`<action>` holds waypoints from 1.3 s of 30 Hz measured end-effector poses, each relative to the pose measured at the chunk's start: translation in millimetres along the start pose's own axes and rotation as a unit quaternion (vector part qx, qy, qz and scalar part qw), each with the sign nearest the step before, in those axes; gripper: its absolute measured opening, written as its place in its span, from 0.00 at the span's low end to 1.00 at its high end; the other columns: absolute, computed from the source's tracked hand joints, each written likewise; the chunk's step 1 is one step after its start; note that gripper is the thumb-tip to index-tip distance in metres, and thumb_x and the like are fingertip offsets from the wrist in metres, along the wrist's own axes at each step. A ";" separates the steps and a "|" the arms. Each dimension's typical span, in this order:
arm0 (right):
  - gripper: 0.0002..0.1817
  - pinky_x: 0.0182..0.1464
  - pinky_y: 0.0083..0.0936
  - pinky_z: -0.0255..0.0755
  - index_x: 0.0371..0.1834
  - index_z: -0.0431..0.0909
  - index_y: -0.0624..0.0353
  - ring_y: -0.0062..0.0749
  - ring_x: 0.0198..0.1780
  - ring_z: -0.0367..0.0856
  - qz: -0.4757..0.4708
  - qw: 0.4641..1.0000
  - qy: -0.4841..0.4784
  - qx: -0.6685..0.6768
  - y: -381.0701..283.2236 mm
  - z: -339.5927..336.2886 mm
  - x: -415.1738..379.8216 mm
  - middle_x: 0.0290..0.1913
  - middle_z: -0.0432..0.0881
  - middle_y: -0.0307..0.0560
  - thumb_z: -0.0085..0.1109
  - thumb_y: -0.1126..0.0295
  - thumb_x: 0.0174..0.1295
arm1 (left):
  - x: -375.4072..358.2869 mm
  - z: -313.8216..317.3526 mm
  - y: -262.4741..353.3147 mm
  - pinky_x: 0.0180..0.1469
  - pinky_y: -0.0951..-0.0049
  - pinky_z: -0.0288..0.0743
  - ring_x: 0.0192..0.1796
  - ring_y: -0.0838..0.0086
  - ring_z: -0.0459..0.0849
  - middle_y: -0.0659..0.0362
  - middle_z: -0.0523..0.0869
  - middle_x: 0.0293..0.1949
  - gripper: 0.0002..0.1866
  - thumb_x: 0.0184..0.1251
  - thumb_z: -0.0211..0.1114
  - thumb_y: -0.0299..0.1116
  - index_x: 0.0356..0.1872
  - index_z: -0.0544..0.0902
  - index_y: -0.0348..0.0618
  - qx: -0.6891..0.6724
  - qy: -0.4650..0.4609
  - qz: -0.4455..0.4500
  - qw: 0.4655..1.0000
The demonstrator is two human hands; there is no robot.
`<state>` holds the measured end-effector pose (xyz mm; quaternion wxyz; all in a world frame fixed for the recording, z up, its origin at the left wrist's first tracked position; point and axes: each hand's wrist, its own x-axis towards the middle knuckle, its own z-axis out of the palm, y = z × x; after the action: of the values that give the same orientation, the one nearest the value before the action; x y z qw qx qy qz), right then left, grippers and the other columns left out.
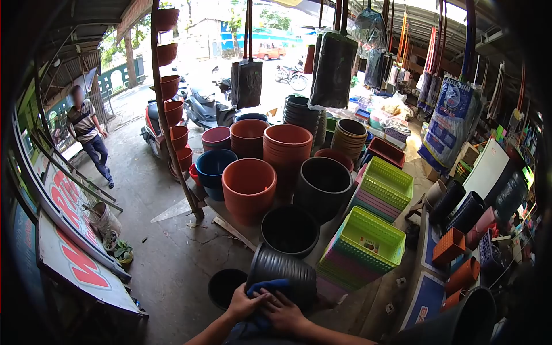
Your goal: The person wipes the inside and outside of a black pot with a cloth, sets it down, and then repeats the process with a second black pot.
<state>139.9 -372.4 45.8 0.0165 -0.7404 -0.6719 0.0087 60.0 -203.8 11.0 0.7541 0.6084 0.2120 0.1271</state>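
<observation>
Close in front of me, a ribbed black pot lies tilted on its side. My left hand is closed on a blue cloth against the side of the pot. Beside it, my right hand presses on the same cloth and pot, its fingers bent over the cloth. Both hands nearly touch each other. An open black pot stands just behind the tilted one, and another dark pot is on the floor to the left.
Stacked orange pots and a black pot stand ahead. Green baskets are stacked at the right. A wooden pole rises left of the pots. Black bags hang overhead. A person walks at the far left.
</observation>
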 end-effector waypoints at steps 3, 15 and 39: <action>0.39 0.78 0.42 0.34 0.78 0.54 0.50 0.36 0.81 0.45 0.041 0.997 0.058 0.034 15.2 1.7 10.9 0.80 0.51 0.45 0.49 0.55 0.61 | -8.6 6.6 20.9 0.48 0.74 0.78 0.43 0.79 0.83 0.58 0.86 0.43 0.25 0.59 0.76 0.40 0.51 0.78 0.33 0.025 -0.035 -0.005 0.999; 0.29 0.71 0.26 0.59 0.72 0.64 0.58 0.35 0.69 0.69 0.224 0.784 0.117 0.567 131.0 46.7 24.0 0.69 0.72 0.52 0.55 0.67 0.67 | -24.9 -9.3 19.0 0.46 0.76 0.78 0.43 0.80 0.83 0.60 0.87 0.41 0.20 0.66 0.70 0.38 0.52 0.80 0.33 0.038 -0.135 -0.055 0.989; 0.31 0.74 0.46 0.54 0.73 0.61 0.58 0.44 0.73 0.62 0.285 0.719 0.391 0.499 62.1 178.8 8.1 0.72 0.64 0.55 0.48 0.59 0.68 | 11.7 -73.3 24.1 0.70 0.46 0.63 0.67 0.49 0.72 0.43 0.72 0.67 0.33 0.77 0.45 0.53 0.70 0.63 0.34 -0.485 -0.033 -0.089 0.869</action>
<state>196.2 -368.0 -135.0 0.6414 -0.7192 -0.2612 0.0563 37.1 -129.8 20.1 0.9690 0.1486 0.1514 0.1263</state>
